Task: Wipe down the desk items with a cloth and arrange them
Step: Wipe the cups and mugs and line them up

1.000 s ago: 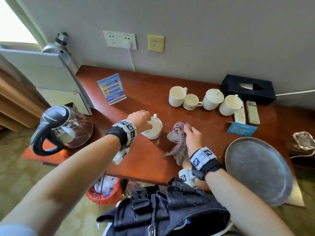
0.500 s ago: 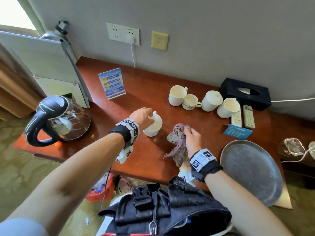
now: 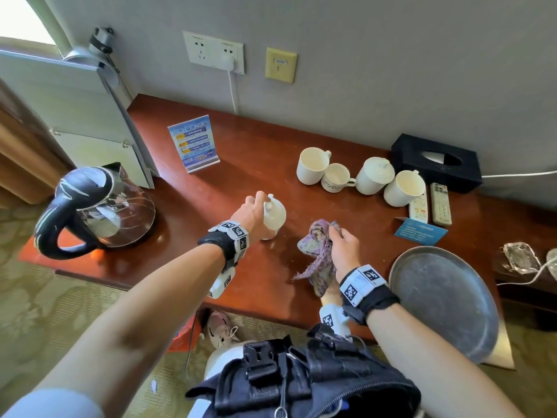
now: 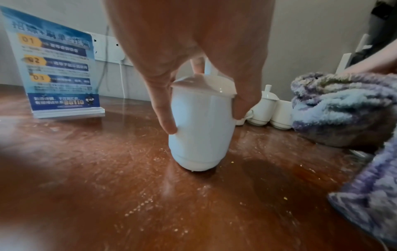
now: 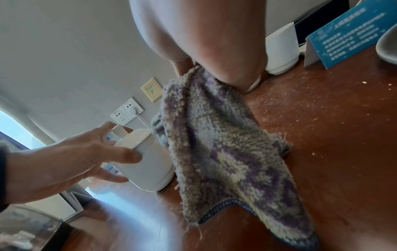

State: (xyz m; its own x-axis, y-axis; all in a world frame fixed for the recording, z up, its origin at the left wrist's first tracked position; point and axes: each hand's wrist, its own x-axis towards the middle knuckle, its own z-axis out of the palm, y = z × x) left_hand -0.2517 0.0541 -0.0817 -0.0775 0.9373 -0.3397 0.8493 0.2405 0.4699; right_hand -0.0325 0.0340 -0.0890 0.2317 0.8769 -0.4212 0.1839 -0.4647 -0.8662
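My left hand point(image 3: 253, 210) grips a white lidded cup point(image 3: 275, 217) from above, thumb on one side and fingers on the other. The cup point(image 4: 201, 135) is tilted, with its base at the red-brown desk point(image 3: 262, 164). My right hand point(image 3: 343, 245) pinches a purple-grey cloth point(image 3: 316, 254) just right of the cup. The cloth point(image 5: 219, 152) hangs down to the desk, close beside the cup point(image 5: 150, 166); I cannot tell whether they touch. In the left wrist view the bunched cloth point(image 4: 343, 110) is at the right edge.
Several white cups point(image 3: 313, 165) stand in a row at the back, beside a black tissue box point(image 3: 437, 162) and two remotes point(image 3: 440, 204). A blue card point(image 3: 420, 232) and a metal tray point(image 3: 446, 303) are on the right, a glass kettle point(image 3: 99, 206) and a sign stand point(image 3: 194, 143) on the left. Crumbs dot the desk.
My left hand has tipped the lidded cup from upright to tilted. The right hand has stayed beside it with the cloth.
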